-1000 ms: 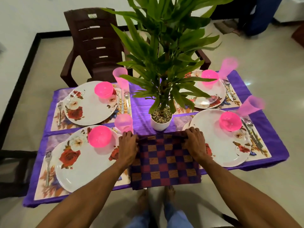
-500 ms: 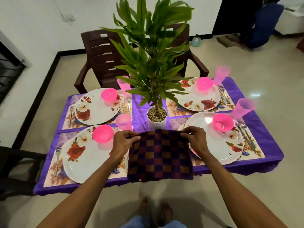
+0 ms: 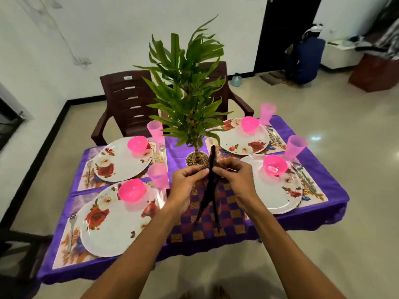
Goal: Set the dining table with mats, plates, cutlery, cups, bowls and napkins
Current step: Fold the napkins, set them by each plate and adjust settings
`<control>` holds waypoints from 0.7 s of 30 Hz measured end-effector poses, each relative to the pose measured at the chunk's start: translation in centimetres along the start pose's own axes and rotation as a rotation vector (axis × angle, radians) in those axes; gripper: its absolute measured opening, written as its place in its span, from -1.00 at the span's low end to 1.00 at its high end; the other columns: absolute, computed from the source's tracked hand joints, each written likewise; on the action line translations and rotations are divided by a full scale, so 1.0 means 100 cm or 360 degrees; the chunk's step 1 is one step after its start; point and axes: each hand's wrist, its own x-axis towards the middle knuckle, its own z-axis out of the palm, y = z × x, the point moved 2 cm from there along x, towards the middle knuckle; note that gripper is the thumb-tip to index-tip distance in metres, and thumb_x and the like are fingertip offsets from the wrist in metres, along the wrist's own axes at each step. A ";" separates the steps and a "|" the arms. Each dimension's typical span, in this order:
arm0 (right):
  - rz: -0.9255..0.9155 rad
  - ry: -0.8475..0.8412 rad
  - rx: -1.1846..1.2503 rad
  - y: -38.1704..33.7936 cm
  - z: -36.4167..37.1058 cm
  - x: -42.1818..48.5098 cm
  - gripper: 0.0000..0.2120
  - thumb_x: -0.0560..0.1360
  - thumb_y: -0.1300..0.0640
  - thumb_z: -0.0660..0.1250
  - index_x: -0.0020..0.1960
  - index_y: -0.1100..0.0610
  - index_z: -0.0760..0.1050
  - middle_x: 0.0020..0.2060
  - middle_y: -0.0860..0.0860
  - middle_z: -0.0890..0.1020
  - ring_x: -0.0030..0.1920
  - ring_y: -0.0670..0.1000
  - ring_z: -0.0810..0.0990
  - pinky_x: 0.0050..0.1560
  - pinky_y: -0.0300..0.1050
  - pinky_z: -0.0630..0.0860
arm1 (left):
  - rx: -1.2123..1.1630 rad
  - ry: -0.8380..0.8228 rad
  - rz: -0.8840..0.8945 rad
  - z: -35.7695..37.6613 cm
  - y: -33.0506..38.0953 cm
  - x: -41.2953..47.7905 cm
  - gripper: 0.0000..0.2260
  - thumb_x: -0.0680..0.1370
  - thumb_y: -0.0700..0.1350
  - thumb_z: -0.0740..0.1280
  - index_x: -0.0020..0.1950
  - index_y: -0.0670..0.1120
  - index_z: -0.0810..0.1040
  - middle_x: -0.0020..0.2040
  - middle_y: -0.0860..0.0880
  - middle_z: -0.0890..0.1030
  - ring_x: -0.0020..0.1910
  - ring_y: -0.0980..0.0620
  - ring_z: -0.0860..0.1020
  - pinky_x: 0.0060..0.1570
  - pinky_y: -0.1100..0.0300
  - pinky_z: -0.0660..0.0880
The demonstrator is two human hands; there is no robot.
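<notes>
Left hand (image 3: 185, 186) and right hand (image 3: 235, 180) each pinch the upper edge of the checked napkin (image 3: 228, 212), with fingers curled and thumbs on top. The two pinched portions meet in a raised, upright fold directly in front of the plant pot (image 3: 195, 159). The remaining cloth spreads below the hands, on the near side of the pot, over the purple tabletop (image 3: 177, 152).

purple-checked napkin (image 3: 216, 214), pink bowls (image 3: 274, 165), rose-printed plates (image 3: 121, 223)

The purple-and-gold checked napkin (image 3: 228, 212) is gathered into an upright middle fold, its lower part draping off the table (image 3: 313, 214).
</notes>
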 end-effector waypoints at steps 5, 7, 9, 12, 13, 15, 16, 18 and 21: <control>-0.0184 -0.0086 -0.0025 -0.025 0.006 -0.018 -0.77 0.52 0.27 0.43 0.17 0.21 0.65 0.01 0.07 0.73 0.07 0.03 0.70 0.11 -0.09 0.63 | -0.0258 -0.0075 -0.0050 0.023 0.016 -0.006 -0.84 0.54 -0.18 0.41 0.09 -0.19 0.67 -0.01 -0.13 0.71 0.00 -0.06 0.67 0.02 0.09 0.61; -0.0242 -0.0162 -0.0072 -0.027 0.004 -0.021 -0.77 0.58 0.33 0.34 0.20 0.23 0.64 0.12 0.12 0.68 0.14 0.05 0.67 0.17 -0.06 0.61 | -0.0222 -0.0131 -0.0043 0.025 0.020 -0.008 -0.78 0.48 -0.10 0.45 0.09 -0.14 0.68 -0.02 -0.14 0.71 -0.03 -0.06 0.67 -0.08 0.13 0.60; -0.0287 -0.0254 -0.0210 -0.028 0.003 -0.024 -0.77 0.58 0.39 0.30 0.16 0.24 0.65 0.18 0.12 0.61 0.19 0.05 0.63 0.21 -0.05 0.59 | -0.0155 -0.0185 0.0015 0.024 0.021 -0.010 -0.75 0.43 -0.10 0.49 0.08 -0.11 0.68 0.00 -0.14 0.71 -0.04 -0.05 0.67 -0.07 0.09 0.63; -0.0278 -0.0175 -0.0160 -0.032 -0.004 -0.027 -0.68 0.51 0.52 0.24 0.07 0.27 0.67 0.07 0.16 0.67 0.11 0.10 0.67 0.16 -0.03 0.61 | -0.0043 -0.0131 0.0092 0.013 0.020 -0.010 -0.84 0.51 -0.21 0.43 0.08 -0.13 0.67 -0.02 -0.12 0.71 -0.08 -0.01 0.67 -0.11 0.09 0.61; -0.0290 -0.0023 -0.0091 -0.034 -0.012 -0.025 -0.68 0.48 0.54 0.26 0.02 0.25 0.68 0.00 0.16 0.70 0.05 0.09 0.68 0.12 0.01 0.62 | -0.0049 -0.0101 0.0083 0.006 0.022 -0.009 -0.86 0.53 -0.25 0.40 0.07 -0.14 0.66 -0.05 -0.08 0.71 -0.09 0.01 0.67 -0.14 0.13 0.61; -0.0289 0.0272 -0.0117 -0.032 -0.032 -0.016 -0.69 0.43 0.47 0.39 0.04 0.15 0.66 -0.02 0.07 0.70 0.02 -0.03 0.66 0.06 0.00 0.62 | -0.0054 -0.0118 0.0055 -0.007 0.027 -0.007 -0.86 0.56 -0.28 0.36 0.07 -0.16 0.65 -0.06 -0.06 0.72 -0.07 0.02 0.67 -0.10 0.11 0.63; -0.0231 0.0292 -0.0176 -0.027 -0.041 -0.012 -0.62 0.40 0.39 0.48 0.15 0.10 0.61 0.04 0.01 0.67 0.05 -0.08 0.62 0.03 -0.06 0.61 | -0.0053 -0.0152 0.0050 -0.013 0.030 -0.006 -0.86 0.57 -0.29 0.34 0.08 -0.17 0.65 -0.05 -0.06 0.72 -0.06 0.02 0.67 -0.08 0.09 0.63; 0.0023 0.0016 -0.0171 -0.010 -0.047 -0.006 -0.35 0.33 0.24 0.60 0.36 0.04 0.47 0.18 -0.01 0.60 0.20 -0.07 0.56 0.03 -0.16 0.57 | -0.0080 -0.0213 0.0049 -0.023 0.038 -0.006 -0.85 0.59 -0.29 0.31 0.09 -0.17 0.64 -0.04 -0.07 0.71 -0.08 0.04 0.68 -0.14 0.14 0.65; 0.0249 -0.0576 -0.0015 0.015 -0.032 -0.007 -0.35 0.34 0.27 0.57 0.38 0.13 0.46 0.28 0.11 0.60 0.33 0.13 0.54 0.17 -0.05 0.56 | -0.0166 -0.0263 0.0027 -0.034 0.050 -0.006 -0.82 0.59 -0.25 0.31 0.15 -0.18 0.63 0.05 -0.14 0.70 -0.02 0.00 0.68 -0.11 0.16 0.65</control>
